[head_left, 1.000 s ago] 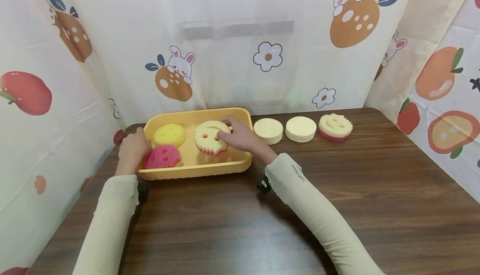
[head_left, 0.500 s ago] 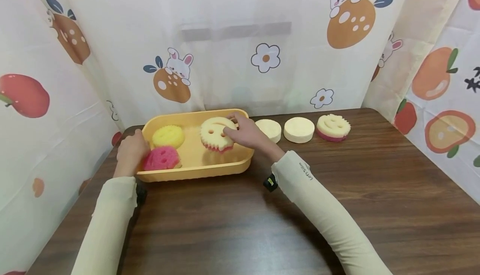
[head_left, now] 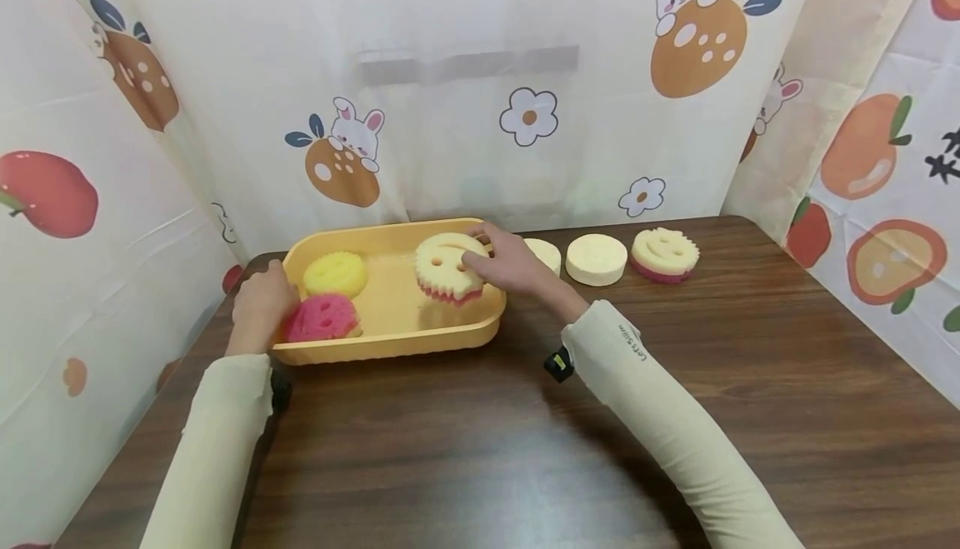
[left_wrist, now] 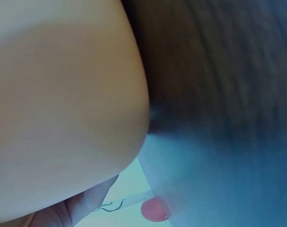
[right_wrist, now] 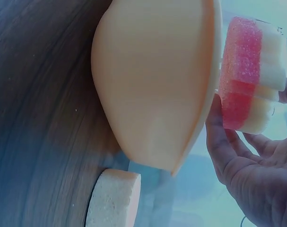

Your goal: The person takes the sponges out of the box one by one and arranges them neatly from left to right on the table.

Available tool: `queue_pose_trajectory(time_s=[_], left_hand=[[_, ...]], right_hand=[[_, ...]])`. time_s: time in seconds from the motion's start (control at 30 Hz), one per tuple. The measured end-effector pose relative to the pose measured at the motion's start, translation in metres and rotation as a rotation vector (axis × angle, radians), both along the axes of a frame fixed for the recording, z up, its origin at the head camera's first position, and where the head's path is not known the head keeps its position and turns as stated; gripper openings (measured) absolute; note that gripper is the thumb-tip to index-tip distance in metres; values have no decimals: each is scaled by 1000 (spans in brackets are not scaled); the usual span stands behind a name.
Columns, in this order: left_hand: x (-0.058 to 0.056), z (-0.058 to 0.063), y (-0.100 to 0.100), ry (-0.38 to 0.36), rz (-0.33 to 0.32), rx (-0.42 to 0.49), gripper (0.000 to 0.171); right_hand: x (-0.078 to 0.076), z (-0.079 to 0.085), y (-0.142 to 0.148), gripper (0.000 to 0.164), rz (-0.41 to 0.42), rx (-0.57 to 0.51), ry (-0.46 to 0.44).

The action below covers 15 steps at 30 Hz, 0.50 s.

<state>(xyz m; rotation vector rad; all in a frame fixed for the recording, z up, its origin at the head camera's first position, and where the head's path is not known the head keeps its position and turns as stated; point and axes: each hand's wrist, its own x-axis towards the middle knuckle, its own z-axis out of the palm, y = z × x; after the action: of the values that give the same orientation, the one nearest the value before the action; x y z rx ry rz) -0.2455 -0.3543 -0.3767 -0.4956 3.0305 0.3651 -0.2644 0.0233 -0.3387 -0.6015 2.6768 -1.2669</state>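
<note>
My right hand (head_left: 517, 264) pinches a round smiley sponge (head_left: 444, 267) with a cream face, a toothed edge and a pink underside. It is held over the right part of a yellow plastic tray (head_left: 397, 347). In the right wrist view, the sponge (right_wrist: 242, 75) stands above the tray rim, fingers on its lower edge and thumb at the cream side. My left hand (head_left: 262, 303) grips the tray's left end; the left wrist view shows mostly the tray wall (left_wrist: 63, 109). Inside the tray lie a yellow smiley sponge (head_left: 334, 275) and a pink one (head_left: 324, 318), both beside my left hand.
Right of the tray, a row on the wooden table (head_left: 450, 449) holds a plain cream disc (head_left: 546, 254) partly behind my right hand, another cream disc (head_left: 596, 259), and a cream-and-pink smiley sponge (head_left: 665, 254). A printed curtain (head_left: 450, 141) hangs behind the table.
My right hand has moved the cream-and-pink sponge to the right, from the tray's middle toward its right end. My left hand stays at the tray's left end.
</note>
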Motion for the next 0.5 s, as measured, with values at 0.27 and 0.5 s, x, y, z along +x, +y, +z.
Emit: queue_pose_trajectory(time_s=[0.27, 0.5], left_hand=[[-3, -2, -2, 5, 7, 4, 50], [-1, -3, -4, 24, -15, 3, 49]], right_hand=[[4, 1, 11, 50, 1, -8, 37], [7, 0, 22, 53, -49, -7, 35]])
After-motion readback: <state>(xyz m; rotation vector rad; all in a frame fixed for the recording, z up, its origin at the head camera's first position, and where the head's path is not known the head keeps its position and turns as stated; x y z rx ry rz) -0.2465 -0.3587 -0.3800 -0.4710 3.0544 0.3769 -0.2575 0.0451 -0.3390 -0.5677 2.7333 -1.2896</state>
